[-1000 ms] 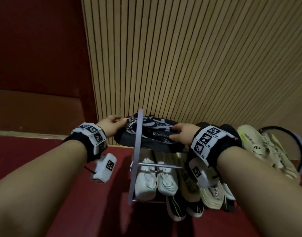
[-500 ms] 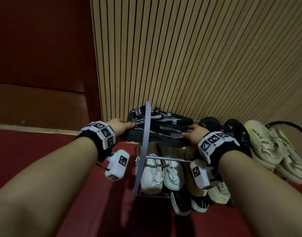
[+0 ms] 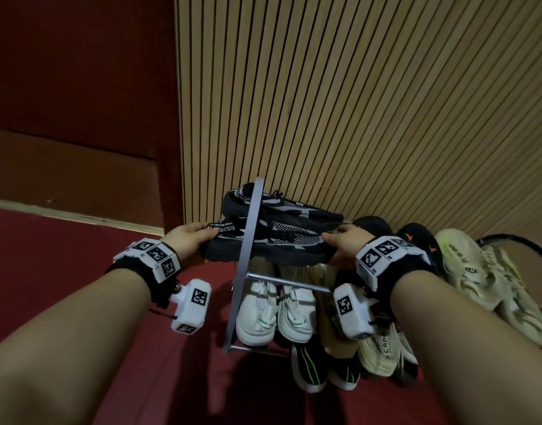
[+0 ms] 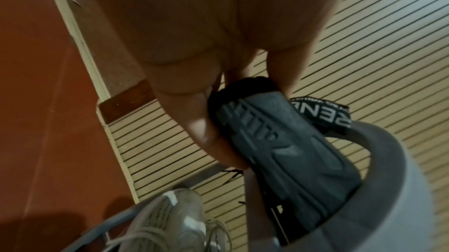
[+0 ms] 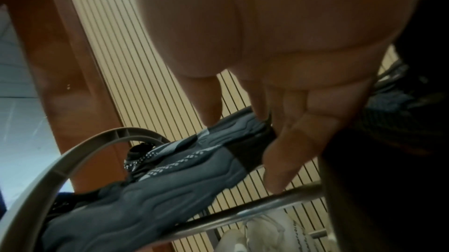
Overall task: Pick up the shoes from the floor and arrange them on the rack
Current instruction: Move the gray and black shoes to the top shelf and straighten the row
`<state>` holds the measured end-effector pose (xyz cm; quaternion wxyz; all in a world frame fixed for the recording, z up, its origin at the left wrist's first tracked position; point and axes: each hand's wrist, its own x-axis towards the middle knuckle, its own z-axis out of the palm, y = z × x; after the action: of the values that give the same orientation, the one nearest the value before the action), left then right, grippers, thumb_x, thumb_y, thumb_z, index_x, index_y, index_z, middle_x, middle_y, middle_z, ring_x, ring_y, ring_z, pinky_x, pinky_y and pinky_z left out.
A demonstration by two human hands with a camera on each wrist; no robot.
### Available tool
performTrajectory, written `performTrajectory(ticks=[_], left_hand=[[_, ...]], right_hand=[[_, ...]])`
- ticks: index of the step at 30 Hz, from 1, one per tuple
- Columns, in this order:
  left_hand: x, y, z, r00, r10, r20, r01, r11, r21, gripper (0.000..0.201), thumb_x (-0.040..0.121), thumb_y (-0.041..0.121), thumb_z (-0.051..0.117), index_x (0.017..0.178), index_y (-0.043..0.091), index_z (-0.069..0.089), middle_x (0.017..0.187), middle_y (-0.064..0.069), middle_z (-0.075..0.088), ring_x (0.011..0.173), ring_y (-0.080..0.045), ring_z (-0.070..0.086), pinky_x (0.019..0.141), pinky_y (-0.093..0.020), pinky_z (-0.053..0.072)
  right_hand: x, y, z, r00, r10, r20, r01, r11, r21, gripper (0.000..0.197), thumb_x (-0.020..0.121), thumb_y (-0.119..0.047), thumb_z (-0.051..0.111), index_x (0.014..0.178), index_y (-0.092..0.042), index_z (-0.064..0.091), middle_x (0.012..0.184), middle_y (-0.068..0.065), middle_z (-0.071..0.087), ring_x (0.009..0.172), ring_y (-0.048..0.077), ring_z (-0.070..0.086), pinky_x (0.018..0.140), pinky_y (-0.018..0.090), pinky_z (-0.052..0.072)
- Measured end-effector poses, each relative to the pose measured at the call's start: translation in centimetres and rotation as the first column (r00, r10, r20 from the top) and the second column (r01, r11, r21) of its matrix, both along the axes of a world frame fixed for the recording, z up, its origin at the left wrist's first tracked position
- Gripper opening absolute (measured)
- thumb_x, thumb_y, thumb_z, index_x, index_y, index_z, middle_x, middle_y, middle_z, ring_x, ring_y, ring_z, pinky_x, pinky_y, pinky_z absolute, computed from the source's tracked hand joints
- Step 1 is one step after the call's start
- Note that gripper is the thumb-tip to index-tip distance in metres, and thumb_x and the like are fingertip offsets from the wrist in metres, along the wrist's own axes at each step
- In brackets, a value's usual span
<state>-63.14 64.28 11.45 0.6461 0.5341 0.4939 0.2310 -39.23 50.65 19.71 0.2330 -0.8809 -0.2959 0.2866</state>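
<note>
While the head view looks down over both forearms, the left hand (image 3: 188, 239) grips the heel end of a black sneaker (image 3: 272, 243) and the right hand (image 3: 345, 243) holds its toe end, so the shoe lies lengthwise across the top level of the rack (image 3: 248, 256), passing through its grey side frame. A second black sneaker (image 3: 282, 205) lies just behind it, against the slatted wall (image 3: 355, 102). To the right on the same level sit a black pair with orange marks (image 3: 417, 243) and cream shoes (image 3: 478, 277). Below, white sneakers (image 3: 272, 314) rest on a lower rail, with black and cream shoes beneath them near the red floor (image 3: 64, 256). From the left wrist, the thumb and fingers (image 4: 199, 121) curl round the sneaker's heel (image 4: 279, 150), its grey sole facing the camera and a lettered pull tab (image 4: 323, 112) sticking out beside the curved frame (image 4: 401, 198); a grey-white shoe (image 4: 170, 227) shows below. From the right wrist, the fingers (image 5: 291, 141) pinch the sneaker's toe (image 5: 194, 164), one fingertip touching a metal rail (image 5: 243, 215), with the frame's arc (image 5: 60, 160) at left.
</note>
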Motion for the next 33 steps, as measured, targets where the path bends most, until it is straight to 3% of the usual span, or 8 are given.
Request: performTrajectory(ticks=[3,6,12,16,23,26,29,33], left_hand=[[-0.3,0.1,-0.6,1.000,0.005,0.002,-0.005,0.999,-0.047,0.055,0.085,0.026,0.065,0.131,0.002,0.046,0.124,-0.021,0.059,0.100,-0.031,0.063,0.068,-0.035,0.056],[0.1,-0.6,0.0,0.998,0.022,0.062,-0.017,0.996,-0.087,0.041,0.090,0.016,0.059,0.126,0.001,0.048,0.119,-0.021,0.059,0.092,-0.031,0.062,0.056,-0.032,0.057],[1.2,-1.2,1.4,0.996,0.065,-0.052,-0.066,0.998,-0.011,0.041,0.092,0.031,0.056,0.127,0.009,0.052,0.120,-0.016,0.061,0.103,-0.032,0.060,0.087,-0.043,0.051],[1.0,-1.5,2.1,0.988,0.089,-0.127,-0.090,0.996,-0.004,0.040,0.090,0.035,0.057,0.123,0.012,0.053,0.119,-0.014,0.060,0.106,-0.034,0.059,0.087,-0.046,0.051],[1.3,-2.1,3.6,0.975,0.056,-0.217,-0.058,0.998,-0.001,0.041,0.093,0.039,0.051,0.121,0.009,0.053,0.112,-0.012,0.057,0.081,-0.024,0.060,0.070,-0.034,0.051],[0.8,-2.0,4.1,0.964,0.055,-0.259,-0.053,0.999,0.014,0.041,0.093,0.038,0.052,0.123,0.011,0.052,0.117,-0.013,0.057,0.085,-0.026,0.061,0.074,-0.037,0.051],[0.4,-2.0,4.3,0.958,0.048,-0.284,-0.054,0.998,-0.014,0.043,0.092,0.031,0.055,0.130,0.011,0.049,0.123,-0.015,0.055,0.084,-0.028,0.061,0.076,-0.042,0.051],[0.8,-2.3,4.0,0.947,0.020,-0.322,-0.027,0.999,-0.019,0.042,0.093,0.028,0.056,0.130,0.010,0.049,0.126,-0.017,0.056,0.089,-0.031,0.061,0.076,-0.040,0.051]], right_hand=[[0.9,0.1,-0.6,0.990,-0.002,-0.140,0.009,0.999,0.050,0.040,0.094,-0.013,0.053,0.132,-0.001,0.045,0.109,0.021,0.062,0.097,0.036,0.064,0.084,0.044,0.053],[2.2,0.1,0.0,0.940,-0.092,-0.328,0.121,0.990,0.070,0.041,0.091,0.007,0.048,0.127,-0.012,0.044,0.082,0.016,0.055,0.075,0.032,0.061,0.074,0.044,0.054],[2.9,0.4,0.1,0.929,-0.057,-0.366,0.044,0.998,-0.046,0.031,0.084,0.011,0.040,0.107,-0.004,0.055,0.088,0.021,0.063,0.067,0.030,0.064,0.051,0.033,0.056],[3.1,0.7,-0.1,0.934,-0.047,-0.354,0.011,0.995,-0.103,0.045,0.081,0.008,0.036,0.124,0.000,0.048,0.095,0.022,0.062,0.065,0.030,0.063,0.039,0.027,0.053],[3.5,0.9,1.7,0.923,-0.001,-0.385,-0.023,0.998,-0.056,0.032,0.082,0.008,0.036,0.110,-0.001,0.050,0.081,0.023,0.058,0.053,0.030,0.064,0.034,0.023,0.048],[4.0,1.5,2.1,0.951,-0.042,-0.308,0.038,0.999,-0.020,0.029,0.083,0.007,0.042,0.108,0.001,0.054,0.090,0.021,0.060,0.073,0.032,0.065,0.049,0.030,0.056],[5.3,1.5,1.1,0.972,-0.002,-0.236,0.017,0.998,0.063,0.046,0.087,0.004,0.048,0.132,-0.001,0.047,0.129,0.019,0.052,0.098,0.027,0.056,0.075,0.034,0.054],[6.0,0.6,1.2,0.936,0.009,-0.352,0.019,0.997,0.077,0.048,0.083,0.014,0.036,0.118,-0.012,0.056,0.125,0.017,0.054,0.109,0.038,0.056,0.058,0.034,0.058]])
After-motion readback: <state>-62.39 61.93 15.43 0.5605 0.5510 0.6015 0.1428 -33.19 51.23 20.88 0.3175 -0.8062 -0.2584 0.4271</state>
